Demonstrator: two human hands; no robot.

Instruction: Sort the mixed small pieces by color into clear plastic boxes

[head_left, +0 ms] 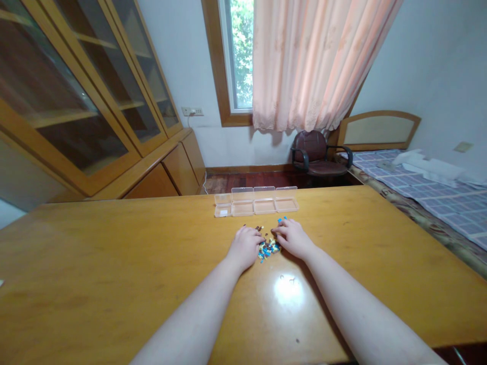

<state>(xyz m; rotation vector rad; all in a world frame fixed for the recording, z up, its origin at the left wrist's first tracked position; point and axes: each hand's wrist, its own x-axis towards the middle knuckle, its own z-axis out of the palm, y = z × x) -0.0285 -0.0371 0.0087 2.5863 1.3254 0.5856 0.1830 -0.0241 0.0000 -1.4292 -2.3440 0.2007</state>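
Observation:
A small pile of tiny blue, yellow and brown pieces (269,248), looking like toy building bricks, lies on the table between my hands. My left hand (246,246) rests at the pile's left edge, its fingers loosely bent and reaching over the pieces. From the right, my right hand (294,237) touches the pile with fingers apart. A few brown pieces (259,229) lie just beyond my left fingertips. Some blue pieces (282,219) sit apart, beyond my right fingers. Whether a single tiny piece is under any fingertip is too small to tell.
A row of clear plastic boxes (242,208) with raised lids stands near the far edge of the wooden table (114,274). Glass-fronted cabinets (110,101) rise at left. Beyond the table are a dark office chair (312,152) and a bed (429,187) at right.

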